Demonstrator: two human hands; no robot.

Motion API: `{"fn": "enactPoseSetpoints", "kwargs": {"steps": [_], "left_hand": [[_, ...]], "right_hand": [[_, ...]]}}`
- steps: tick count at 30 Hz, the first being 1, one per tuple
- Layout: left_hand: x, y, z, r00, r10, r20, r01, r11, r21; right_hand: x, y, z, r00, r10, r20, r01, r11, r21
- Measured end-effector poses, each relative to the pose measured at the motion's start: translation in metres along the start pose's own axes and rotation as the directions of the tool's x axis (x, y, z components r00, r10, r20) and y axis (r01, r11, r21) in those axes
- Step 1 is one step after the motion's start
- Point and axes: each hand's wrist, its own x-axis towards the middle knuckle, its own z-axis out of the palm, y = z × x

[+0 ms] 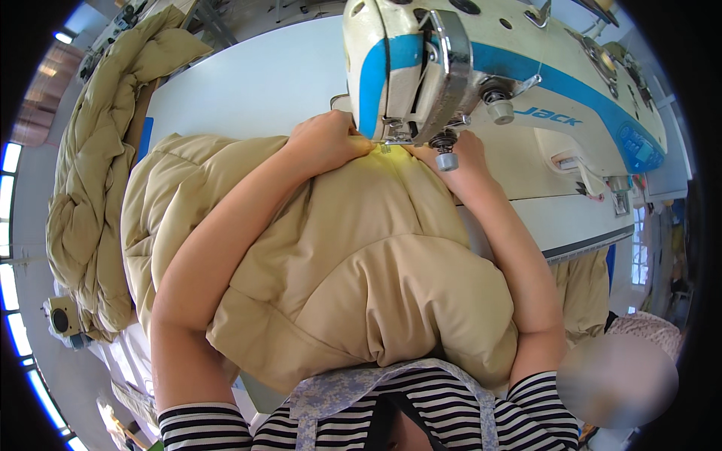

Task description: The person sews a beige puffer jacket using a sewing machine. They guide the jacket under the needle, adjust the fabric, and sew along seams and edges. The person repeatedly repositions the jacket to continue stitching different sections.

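A tan quilted garment is bunched across my lap and the white table, its far edge under the needle area of a white and blue industrial sewing machine, where a yellowish light falls. My left hand grips that edge just left of the presser foot, fingers curled and pressed together on the fabric. My right hand holds the fabric just right of the needle area, its fingers partly hidden by the machine's metal knobs. Both forearms rest along the sides of the bulky fabric.
More tan quilted pieces are piled along the left side, near a small cream device with a dark round face. The white tabletop extends behind. At lower right are hanging tan fabric and another person.
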Motion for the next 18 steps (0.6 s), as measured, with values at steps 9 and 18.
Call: {"fn": "enactPoseSetpoints", "kwargs": {"steps": [9, 18], "left_hand": [[0.002, -0.004, 0.000, 1.000, 0.024, -0.011, -0.023, 0.999, 0.038], [-0.004, 0.004, -0.001, 0.999, 0.011, -0.043, -0.009, 0.999, 0.048]], "right_hand": [[-0.001, -0.009, -0.014, 0.995, 0.023, 0.095, -0.022, 1.000, -0.012], [0.002, -0.004, -0.005, 0.996, 0.037, 0.083, -0.034, 0.999, -0.032]]}}
